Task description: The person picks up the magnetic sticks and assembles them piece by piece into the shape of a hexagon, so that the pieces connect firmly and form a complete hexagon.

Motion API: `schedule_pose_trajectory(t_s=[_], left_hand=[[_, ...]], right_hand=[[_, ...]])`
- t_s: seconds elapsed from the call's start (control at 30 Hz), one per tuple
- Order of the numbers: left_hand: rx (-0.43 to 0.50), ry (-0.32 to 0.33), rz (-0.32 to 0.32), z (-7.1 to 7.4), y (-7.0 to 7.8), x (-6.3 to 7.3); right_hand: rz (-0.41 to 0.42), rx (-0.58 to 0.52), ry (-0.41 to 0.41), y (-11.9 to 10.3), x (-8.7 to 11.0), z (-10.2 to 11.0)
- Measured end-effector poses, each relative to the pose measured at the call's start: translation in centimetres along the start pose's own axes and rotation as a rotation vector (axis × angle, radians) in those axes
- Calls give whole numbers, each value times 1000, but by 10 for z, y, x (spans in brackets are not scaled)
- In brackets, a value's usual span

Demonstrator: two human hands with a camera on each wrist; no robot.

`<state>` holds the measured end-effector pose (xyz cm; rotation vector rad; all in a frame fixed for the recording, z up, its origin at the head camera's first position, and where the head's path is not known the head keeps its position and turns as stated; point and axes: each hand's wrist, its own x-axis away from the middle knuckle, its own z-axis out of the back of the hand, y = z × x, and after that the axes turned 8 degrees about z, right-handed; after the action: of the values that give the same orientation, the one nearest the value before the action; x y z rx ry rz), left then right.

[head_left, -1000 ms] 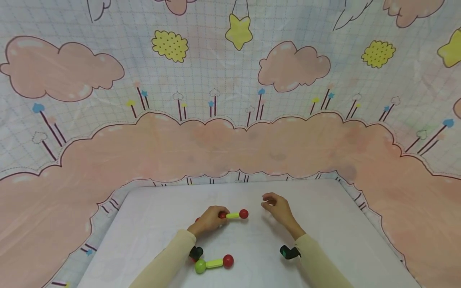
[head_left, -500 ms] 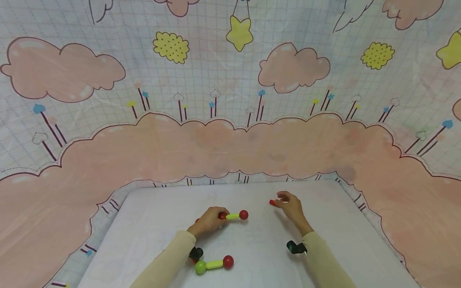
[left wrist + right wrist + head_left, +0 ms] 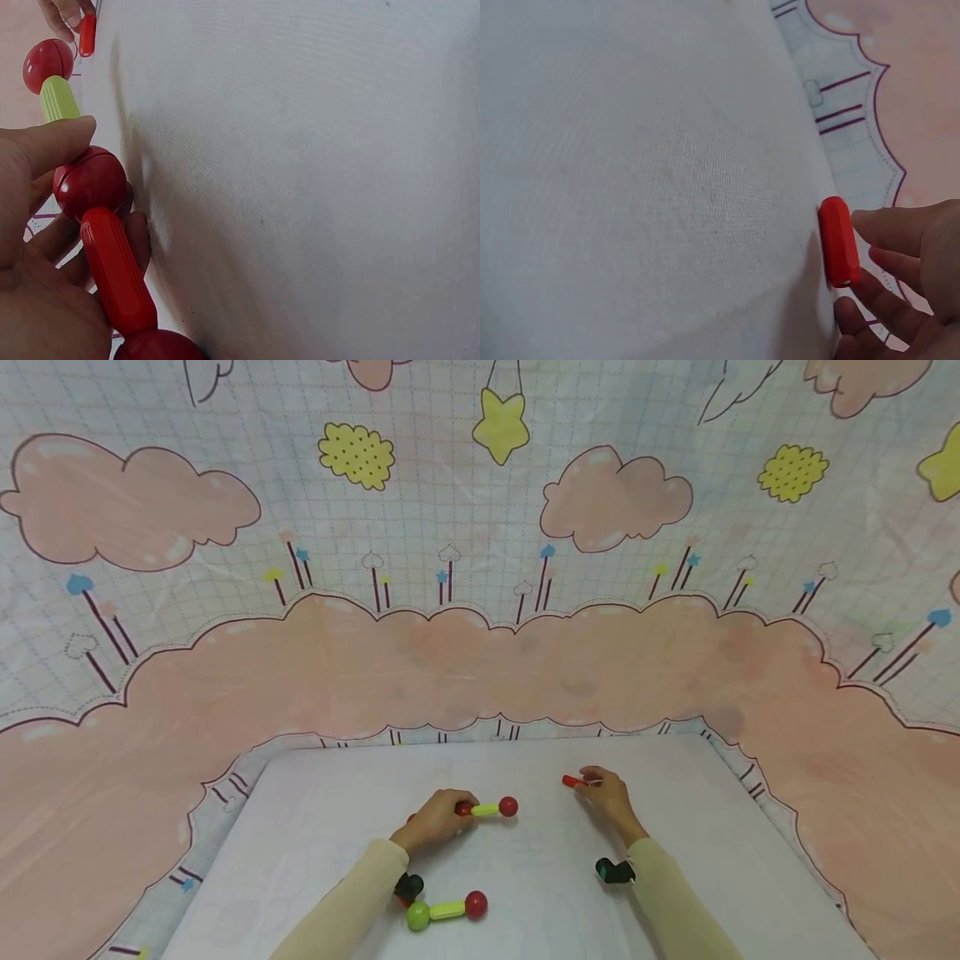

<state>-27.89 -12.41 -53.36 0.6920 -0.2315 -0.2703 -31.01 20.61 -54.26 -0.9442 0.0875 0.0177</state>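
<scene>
My left hand grips a straight chain of magnetic balls and rods. In the left wrist view a red ball sits between thumb and fingers, joined to a red rod and a yellow-green rod with another red ball at its far end. A further red ball shows at the lower edge. Near the table's far side my right hand has its thumb and fingers, loosely bent, close beside a short red rod. Whether the fingertips touch this rod is hard to make out.
A second piece lies nearer me on the white table: a green ball, a yellow-green rod and a red ball. A patterned cloth hangs behind the table's far edge.
My right hand has shifted right and its fingers have lowered; the red rod, out of sight a second ago, now shows beside them. The left hand and its chain have stayed put.
</scene>
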Motion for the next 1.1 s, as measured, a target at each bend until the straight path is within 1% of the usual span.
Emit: schedule_pose_trajectory(t_s=[0.23,0.37,0.53,0.7,0.8,1.03,1.1], left_hand=[[-15,9,-15,0,2,-1],[-20,5,-14,0,2,-2],[-23,6,-17,-1,2,-2],[-17,6,-18,0,2,-2],[-20,9,-18,0,2,-2],[-21,19,-31,-1,2,0],[-19,18,-33,0,2,0]], right_hand=[[-44,60,-17,5,-6,-5],[-42,64,-17,6,-6,-5],[-30,42,-23,4,-3,-5],[-22,13,-45,-2,2,-5],[6,22,-56,-6,7,-6],[104,88,-58,-17,21,-9],[112,98,-58,-18,25,-11]])
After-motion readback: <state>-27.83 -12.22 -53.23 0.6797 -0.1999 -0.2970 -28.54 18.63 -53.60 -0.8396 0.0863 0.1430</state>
